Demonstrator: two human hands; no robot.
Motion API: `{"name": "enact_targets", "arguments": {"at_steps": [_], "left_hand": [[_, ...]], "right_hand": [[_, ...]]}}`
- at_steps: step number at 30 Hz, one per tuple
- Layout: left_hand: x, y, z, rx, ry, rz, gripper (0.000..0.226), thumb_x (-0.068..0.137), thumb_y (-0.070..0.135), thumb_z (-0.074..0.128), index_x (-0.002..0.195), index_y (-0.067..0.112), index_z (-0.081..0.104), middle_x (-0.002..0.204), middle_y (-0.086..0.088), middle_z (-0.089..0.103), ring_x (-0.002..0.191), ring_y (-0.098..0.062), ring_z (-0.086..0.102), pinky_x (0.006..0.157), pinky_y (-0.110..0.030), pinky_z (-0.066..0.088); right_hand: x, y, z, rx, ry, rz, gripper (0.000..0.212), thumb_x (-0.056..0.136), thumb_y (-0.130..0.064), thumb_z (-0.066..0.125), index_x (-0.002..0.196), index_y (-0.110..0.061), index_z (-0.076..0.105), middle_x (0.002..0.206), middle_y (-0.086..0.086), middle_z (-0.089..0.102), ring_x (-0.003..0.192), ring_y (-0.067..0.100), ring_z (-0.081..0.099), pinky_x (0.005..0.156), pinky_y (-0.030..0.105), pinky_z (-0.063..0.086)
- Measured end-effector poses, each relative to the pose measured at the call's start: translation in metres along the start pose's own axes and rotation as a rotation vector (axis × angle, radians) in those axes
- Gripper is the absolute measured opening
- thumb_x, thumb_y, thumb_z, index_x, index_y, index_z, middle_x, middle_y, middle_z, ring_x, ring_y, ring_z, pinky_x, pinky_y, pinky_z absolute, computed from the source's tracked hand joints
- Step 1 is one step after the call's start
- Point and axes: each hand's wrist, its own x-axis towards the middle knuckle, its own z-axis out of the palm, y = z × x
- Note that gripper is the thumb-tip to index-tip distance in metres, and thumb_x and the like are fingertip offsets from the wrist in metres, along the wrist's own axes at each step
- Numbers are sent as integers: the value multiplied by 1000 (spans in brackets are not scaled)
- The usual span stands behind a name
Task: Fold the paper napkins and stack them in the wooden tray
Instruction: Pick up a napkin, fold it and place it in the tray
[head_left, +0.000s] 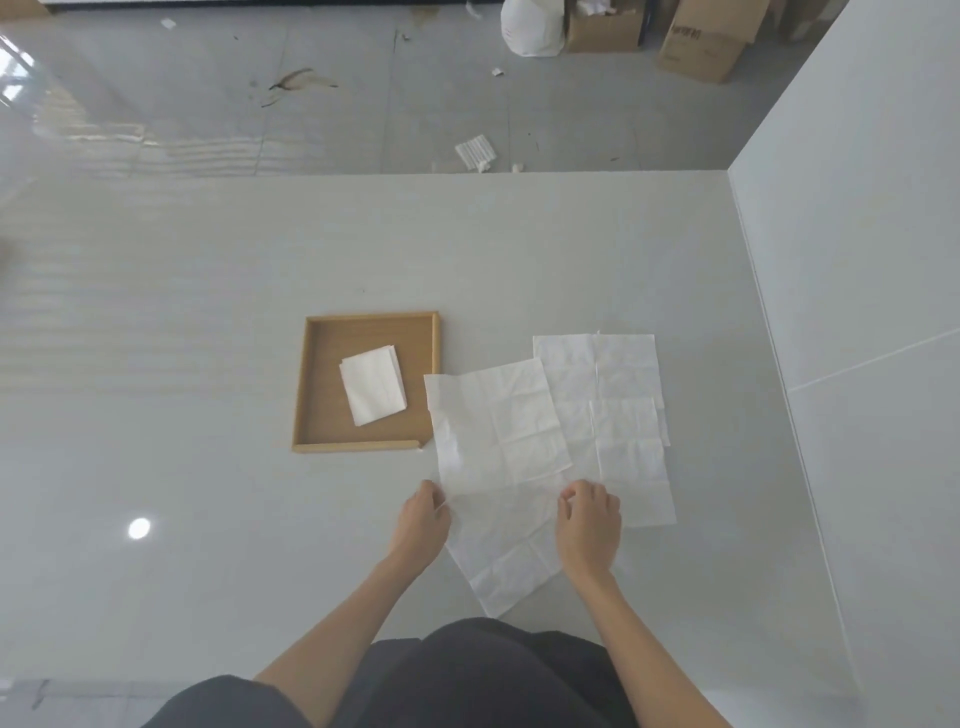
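Fingers of left hand (423, 519) and right hand (589, 525) pinch opposite side edges of white unfolded paper napkin (498, 431), lower centre on grey table (208, 364). Long axis runs up-frame. Square wooden tray (304, 384) lies upper left, nearer left hand.

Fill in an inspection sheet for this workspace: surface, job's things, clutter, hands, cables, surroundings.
Surface: glossy white table, with a bright spot of reflected light near the left.
Job's things: wooden tray holding one folded napkin; an open napkin to the right of the tray, overlapping more flat napkins further right.
Clutter: paper scraps on the floor beyond the table.
Hands: left hand pinches the open napkin's left edge; right hand pinches its right edge.
Cables: nothing seen.
Surroundings: cardboard boxes and a white bag on the far floor; a white wall at the right.
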Motion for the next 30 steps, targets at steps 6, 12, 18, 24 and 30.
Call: {"name": "enact_targets", "arguments": {"at_steps": [6, 12, 18, 24, 30], "left_hand": [[-11, 7, -5, -321, -60, -94, 13, 95, 8, 49, 106, 14, 46, 98, -5, 57, 81, -21, 56, 66, -31, 49], [-5, 2, -11, -377, -98, -196, 23, 90, 9, 52, 113, 13, 54, 109, -8, 61, 102, -29, 62, 88, -47, 57], [-1, 10, -13, -433, -97, -231, 15, 92, 11, 51, 105, 9, 59, 107, -10, 64, 100, -32, 66, 83, -50, 60], [3, 18, -10, -335, -156, -226, 15, 94, 9, 47, 102, 3, 59, 104, -11, 61, 83, -26, 59, 73, -38, 56], [3, 17, -6, -196, -132, -251, 21, 98, 27, 50, 101, 6, 55, 108, -16, 65, 82, -28, 60, 72, -38, 51]], "right_hand": [[-3, 6, -3, -3, -37, 42, 28, 87, -15, 75, 111, -12, 62, 105, 9, 69, 97, 31, 62, 79, 39, 50], [-1, 5, -5, 16, -56, 57, 12, 91, -16, 70, 100, -13, 63, 98, 6, 68, 96, 28, 59, 80, 36, 45], [2, 3, -14, 86, -68, 97, 5, 91, -10, 61, 95, -13, 60, 91, 4, 67, 95, 28, 57, 79, 38, 46], [11, 16, -22, 280, -216, 127, 29, 92, -7, 50, 119, -12, 59, 117, 7, 61, 102, 26, 59, 82, 37, 48], [19, 22, -26, 321, -273, 156, 27, 96, -35, 53, 118, -19, 58, 114, -2, 61, 95, 18, 58, 80, 36, 45]]}}
